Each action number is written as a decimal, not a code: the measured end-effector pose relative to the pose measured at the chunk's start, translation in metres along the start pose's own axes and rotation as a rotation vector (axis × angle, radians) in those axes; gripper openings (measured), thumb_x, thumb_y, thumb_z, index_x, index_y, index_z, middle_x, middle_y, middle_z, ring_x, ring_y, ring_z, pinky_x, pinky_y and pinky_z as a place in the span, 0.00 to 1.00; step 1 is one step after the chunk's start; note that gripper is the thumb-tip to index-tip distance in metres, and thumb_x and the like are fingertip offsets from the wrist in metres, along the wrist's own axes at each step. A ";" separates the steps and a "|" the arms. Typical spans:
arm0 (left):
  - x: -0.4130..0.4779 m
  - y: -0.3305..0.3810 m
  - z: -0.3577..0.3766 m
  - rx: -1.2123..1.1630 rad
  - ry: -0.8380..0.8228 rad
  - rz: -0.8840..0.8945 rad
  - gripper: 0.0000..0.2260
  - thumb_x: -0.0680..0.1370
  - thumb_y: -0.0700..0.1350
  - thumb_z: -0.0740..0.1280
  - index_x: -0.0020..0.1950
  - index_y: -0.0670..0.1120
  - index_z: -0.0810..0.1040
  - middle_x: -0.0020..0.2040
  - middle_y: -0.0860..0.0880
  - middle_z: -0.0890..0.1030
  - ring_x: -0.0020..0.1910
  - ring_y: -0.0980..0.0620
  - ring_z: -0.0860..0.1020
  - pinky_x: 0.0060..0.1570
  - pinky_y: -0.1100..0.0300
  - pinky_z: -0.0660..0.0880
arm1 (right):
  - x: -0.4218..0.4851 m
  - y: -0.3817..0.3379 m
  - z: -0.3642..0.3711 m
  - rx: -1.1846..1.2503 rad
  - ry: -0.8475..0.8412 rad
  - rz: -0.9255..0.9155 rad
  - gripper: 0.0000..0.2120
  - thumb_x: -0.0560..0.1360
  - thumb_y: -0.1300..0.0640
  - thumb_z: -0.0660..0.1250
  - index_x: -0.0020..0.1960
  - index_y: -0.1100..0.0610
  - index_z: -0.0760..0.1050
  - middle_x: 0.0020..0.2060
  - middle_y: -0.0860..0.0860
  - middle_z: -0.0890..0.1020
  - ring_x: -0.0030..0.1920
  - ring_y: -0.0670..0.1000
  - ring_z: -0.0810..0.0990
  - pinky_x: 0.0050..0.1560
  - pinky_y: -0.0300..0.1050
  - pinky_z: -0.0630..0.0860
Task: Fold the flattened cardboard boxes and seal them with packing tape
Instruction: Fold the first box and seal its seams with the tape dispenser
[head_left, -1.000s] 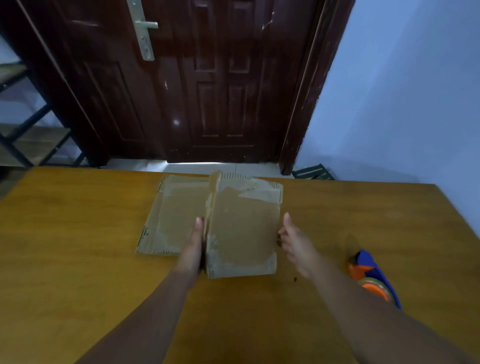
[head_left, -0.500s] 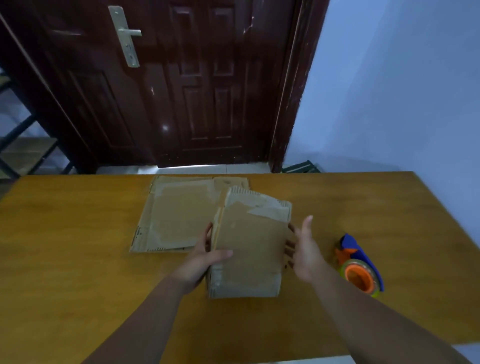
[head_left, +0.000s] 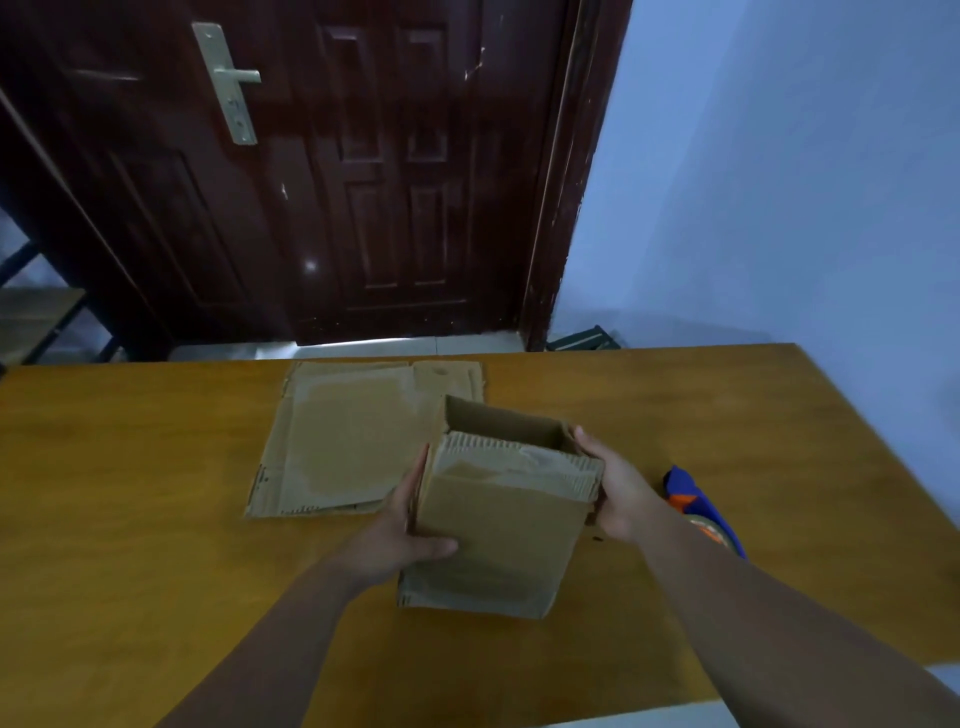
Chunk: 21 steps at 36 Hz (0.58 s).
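We look down on a wooden desk (head_left: 130, 493) and our own two bare arms. Near the middle of the desk, closer to the near edge than the far one, stands the half-opened box (head_left: 498, 540), its open mouth facing up and away from us. Our left hand (head_left: 410, 525) grasps its left wall, thumb laid across the front face and fingers out of sight behind. Our right hand (head_left: 613, 493) clasps the upper right corner, fingers curled over the rim. The cardboard looks light and fairly stiff, yet worn, with torn corrugated edges and scuffed patches. We judge it will bend at its creases and crush if squeezed hard, so the walls near the corners are the safest places to hold. Toward the far edge lies the flattened cardboard (head_left: 343, 441), and we cannot count how many pieces it holds. Toward the right edge the blue and orange tape dispenser (head_left: 696, 506) is partly hidden by our right forearm. The box's bottom flaps and inside are out of view, so we cannot tell whether its base is closed. The light is dim.
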<state>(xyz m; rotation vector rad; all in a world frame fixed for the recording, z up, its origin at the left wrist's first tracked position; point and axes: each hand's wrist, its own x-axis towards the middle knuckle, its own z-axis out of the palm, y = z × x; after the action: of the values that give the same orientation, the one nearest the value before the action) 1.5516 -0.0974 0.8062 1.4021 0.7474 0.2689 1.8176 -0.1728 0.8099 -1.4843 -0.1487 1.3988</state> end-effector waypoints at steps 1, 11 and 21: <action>-0.001 0.003 0.001 -0.040 0.033 0.006 0.42 0.69 0.53 0.75 0.73 0.66 0.52 0.66 0.65 0.65 0.57 0.70 0.73 0.49 0.68 0.76 | 0.000 0.000 0.001 0.018 0.007 -0.032 0.25 0.74 0.44 0.67 0.69 0.48 0.71 0.60 0.56 0.79 0.60 0.59 0.77 0.63 0.61 0.71; 0.015 0.026 0.013 0.053 0.420 0.036 0.28 0.76 0.65 0.44 0.58 0.56 0.79 0.68 0.54 0.71 0.67 0.54 0.65 0.66 0.52 0.59 | 0.009 0.002 0.020 -0.216 -0.051 -0.112 0.31 0.75 0.62 0.69 0.72 0.41 0.64 0.56 0.50 0.80 0.57 0.55 0.80 0.60 0.58 0.75; 0.004 0.001 0.005 0.312 0.338 0.073 0.19 0.69 0.64 0.64 0.54 0.57 0.81 0.59 0.69 0.72 0.73 0.56 0.59 0.72 0.46 0.58 | 0.012 0.021 0.007 -0.255 0.019 0.048 0.42 0.68 0.57 0.76 0.76 0.52 0.59 0.49 0.53 0.78 0.52 0.55 0.81 0.50 0.51 0.78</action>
<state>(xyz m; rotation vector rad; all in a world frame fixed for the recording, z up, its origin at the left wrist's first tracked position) 1.5586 -0.0987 0.8061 1.7042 1.0497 0.4696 1.8044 -0.1699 0.7892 -1.7201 -0.2898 1.4446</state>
